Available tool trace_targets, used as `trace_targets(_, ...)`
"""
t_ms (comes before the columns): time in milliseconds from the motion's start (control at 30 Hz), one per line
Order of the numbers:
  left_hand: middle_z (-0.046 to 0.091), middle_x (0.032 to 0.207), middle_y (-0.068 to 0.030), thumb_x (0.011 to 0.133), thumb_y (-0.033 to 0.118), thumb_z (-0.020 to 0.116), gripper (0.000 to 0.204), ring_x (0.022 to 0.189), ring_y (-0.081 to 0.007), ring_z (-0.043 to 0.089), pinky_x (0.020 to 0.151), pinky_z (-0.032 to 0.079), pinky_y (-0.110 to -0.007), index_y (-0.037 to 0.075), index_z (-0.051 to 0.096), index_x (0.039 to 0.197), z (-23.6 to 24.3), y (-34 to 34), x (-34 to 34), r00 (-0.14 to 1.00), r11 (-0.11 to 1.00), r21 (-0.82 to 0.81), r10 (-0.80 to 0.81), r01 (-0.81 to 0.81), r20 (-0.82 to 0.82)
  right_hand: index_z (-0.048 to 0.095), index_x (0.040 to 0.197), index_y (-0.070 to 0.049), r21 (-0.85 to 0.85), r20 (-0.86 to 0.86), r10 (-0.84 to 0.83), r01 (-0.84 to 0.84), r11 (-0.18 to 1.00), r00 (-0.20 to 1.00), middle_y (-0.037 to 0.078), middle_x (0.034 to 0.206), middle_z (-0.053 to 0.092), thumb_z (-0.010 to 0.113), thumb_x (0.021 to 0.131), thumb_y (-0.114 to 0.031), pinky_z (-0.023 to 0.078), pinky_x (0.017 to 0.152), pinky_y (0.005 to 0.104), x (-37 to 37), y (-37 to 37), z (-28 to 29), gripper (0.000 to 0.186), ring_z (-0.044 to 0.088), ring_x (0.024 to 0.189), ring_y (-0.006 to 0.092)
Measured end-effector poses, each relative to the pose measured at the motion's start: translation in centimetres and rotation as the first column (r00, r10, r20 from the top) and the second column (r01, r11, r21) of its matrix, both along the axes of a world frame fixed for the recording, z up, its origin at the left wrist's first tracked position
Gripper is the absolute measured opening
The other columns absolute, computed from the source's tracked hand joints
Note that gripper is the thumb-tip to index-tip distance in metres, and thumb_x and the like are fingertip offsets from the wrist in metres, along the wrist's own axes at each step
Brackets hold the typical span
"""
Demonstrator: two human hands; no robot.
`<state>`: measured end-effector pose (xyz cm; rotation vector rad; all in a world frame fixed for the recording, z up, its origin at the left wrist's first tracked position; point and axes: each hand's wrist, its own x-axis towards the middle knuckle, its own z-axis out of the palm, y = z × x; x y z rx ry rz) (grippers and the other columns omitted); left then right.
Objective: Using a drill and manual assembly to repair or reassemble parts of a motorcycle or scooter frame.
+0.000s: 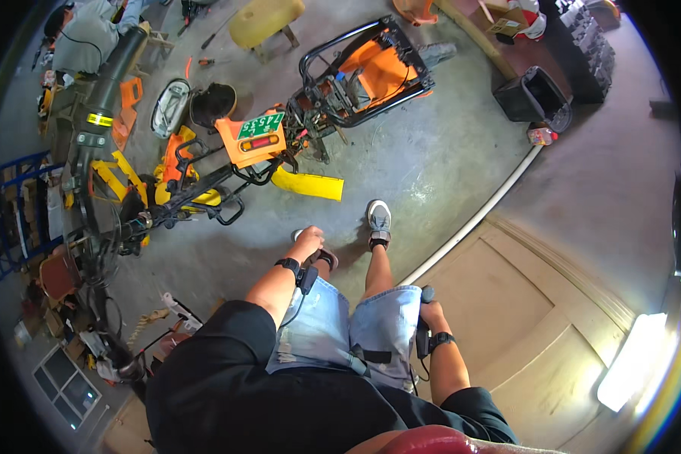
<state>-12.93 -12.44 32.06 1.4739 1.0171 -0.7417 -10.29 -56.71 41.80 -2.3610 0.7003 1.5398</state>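
Workshop's got a grey concrete floor [424, 178], smooth w/ a glossy patch right of the orange tail piece [244, 158]. Wearer's L hand [309, 244] is on the near side of that tail piece, fingers curled in; can't tell if anything's inside. R hand [431, 312], further back and right of it, looks closed round a dark round-ended thing [427, 293]; the rest is hidden.

Both wrists have black boxes; the L box [306, 280] trails a thin cable [289, 316], which I reckon could snag on the black tube frame [185, 198] left of the tail piece if that arm swings in.

Curved yellow panel [308, 184], thin & plasticky, is just right of the tail piece, near the R shoe [379, 216]: one careless step might crack it. White pipe [477, 219], long & round, right of the tail piece, is a poss. trip hazard. Farther right: boxy black bin [511, 100], hard-looking walls.
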Motion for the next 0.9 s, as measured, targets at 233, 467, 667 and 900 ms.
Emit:
trace_targets(233, 0.068, 0.096, -0.01, 0.085, 0.005, 0.044, 0.032, 0.074, -0.0188, 0.064, 0.063, 0.051, -0.031, 0.003, 0.059, 0.113, 14.2, 1.1, 3.6, 1.0, 0.996, -0.087, -0.03, 0.03, 0.005, 0.067, 0.087, 0.008, 0.188, 0.149, -0.06, 0.032, 0.982, 0.987, 0.019, 0.077, 0.069, 0.066, 0.072, -0.024, 0.055, 0.064, 0.0362, 6.5, 1.0, 4.0, 0.035, 0.07, 0.067, 0.0252)
trace_targets(467, 0.068, 0.089, -0.0126, 0.084, 0.005, 0.043, 0.033, 0.061, -0.0194, 0.064, 0.053, 0.048, -0.029, 0.001, 0.059, 0.113, 25.6, 2.8, 1.1, 0.997, 0.994, 0.092, 0.058, -0.062, 0.047, 0.069, 0.098, 0.002, 0.185, 0.007, 0.054, -0.055, 0.981, 0.998, 0.017, 0.091, 0.07, 0.068, 0.066, -0.03, 0.053, 0.073, 0.0354, 17.4, 3.0, 11.9, 0.046, 0.069, 0.084, 0.026)
trace_targets(667, 0.068, 0.09, -0.0123, 0.083, 0.002, 0.041, 0.036, 0.06, -0.0208, 0.064, 0.051, 0.045, -0.03, 0.002, 0.058, 0.116, 27.9, 2.2, -1.7, 0.991, 0.988, 0.09, 0.125, -0.122, -0.035, 0.07, 0.103, -0.006, 0.125, 0.045, 0.21, -0.214, 0.969, 0.977, 0.016, 0.102, 0.068, 0.067, 0.068, -0.028, 0.052, 0.081, 0.0344, 27.3, 2.7, 15.3, 0.041, 0.066, 0.098, 0.0255)
trace_targets(900, 0.068, 0.099, -0.0129, 0.086, 0.004, 0.047, 0.038, 0.071, -0.0228, 0.067, 0.059, 0.05, -0.035, 0.005, 0.054, 0.123, 25.8, 0.1, 2.0, 0.963, 0.988, -0.02, 0.143, -0.152, -0.23, 0.07, 0.092, 0.0, 0.197, 0.193, 0.055, -0.093, 0.976, 0.98, 0.016, 0.088, 0.07, 0.07, 0.065, -0.029, 0.053, 0.075, 0.0369, 37.8, -0.4, 16.2, 0.04, 0.069, 0.083, 0.0274)
